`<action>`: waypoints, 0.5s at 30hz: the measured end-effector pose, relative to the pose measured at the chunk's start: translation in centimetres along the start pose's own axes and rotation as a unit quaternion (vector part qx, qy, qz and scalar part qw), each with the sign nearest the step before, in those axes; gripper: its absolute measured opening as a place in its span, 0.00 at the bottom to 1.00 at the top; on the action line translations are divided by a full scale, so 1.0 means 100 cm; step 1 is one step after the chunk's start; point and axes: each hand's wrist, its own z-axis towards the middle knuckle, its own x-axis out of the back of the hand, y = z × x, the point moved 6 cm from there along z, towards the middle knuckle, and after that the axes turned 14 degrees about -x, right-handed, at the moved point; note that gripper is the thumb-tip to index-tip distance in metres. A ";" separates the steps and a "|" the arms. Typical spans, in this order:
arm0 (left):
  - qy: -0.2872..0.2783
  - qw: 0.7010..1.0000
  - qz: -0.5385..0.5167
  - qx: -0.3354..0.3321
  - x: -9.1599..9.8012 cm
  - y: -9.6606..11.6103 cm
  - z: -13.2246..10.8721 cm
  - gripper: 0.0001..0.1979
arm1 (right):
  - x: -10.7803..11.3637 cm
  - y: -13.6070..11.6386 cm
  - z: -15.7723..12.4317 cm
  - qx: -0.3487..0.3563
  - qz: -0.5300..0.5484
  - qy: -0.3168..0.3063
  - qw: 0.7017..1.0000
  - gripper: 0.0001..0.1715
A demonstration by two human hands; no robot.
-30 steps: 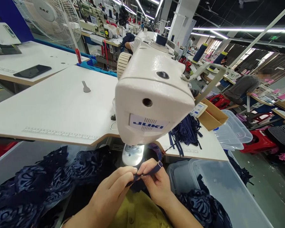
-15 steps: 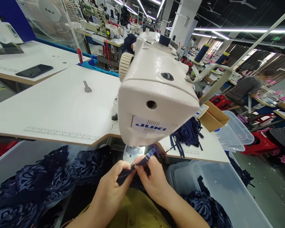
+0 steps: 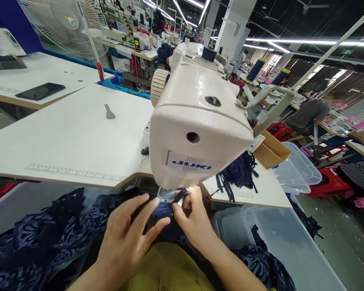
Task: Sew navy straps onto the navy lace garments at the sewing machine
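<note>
A white sewing machine stands right in front of me, its head hiding the needle. My right hand pinches a narrow navy strap between thumb and fingers, just below the machine head. My left hand has its fingers spread and apart, beside a piece of navy fabric at the front of the metal needle plate. Whether the left fingertips touch that fabric I cannot tell. The strap's far end is partly hidden under the machine head.
Navy patterned garment pieces fill a bin at the left; more lie in a clear plastic bin at the right. Navy straps are heaped on the white table. A cardboard box and a phone are nearby.
My left hand has let go, spread its fingers and moved left. My right hand has carried the strap forward, closer beneath the machine head.
</note>
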 end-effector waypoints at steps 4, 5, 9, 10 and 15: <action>-0.103 0.979 -0.044 -0.172 -0.011 0.014 0.002 0.20 | -0.002 0.006 0.009 -0.064 0.060 -0.027 0.996 0.11; -0.128 0.974 -0.060 -0.177 -0.015 0.014 0.001 0.20 | -0.004 0.009 0.011 -0.080 0.081 -0.046 0.992 0.12; -0.172 0.968 -0.074 -0.166 -0.027 0.007 -0.006 0.22 | -0.012 0.018 0.016 -0.111 0.177 -0.097 0.973 0.12; -0.180 0.968 -0.073 -0.162 -0.029 0.005 -0.007 0.22 | -0.013 0.020 0.017 -0.112 0.199 -0.101 0.968 0.12; -0.176 0.970 -0.048 -0.163 -0.034 0.006 -0.007 0.22 | -0.003 0.022 0.028 -0.077 0.201 -0.052 0.975 0.04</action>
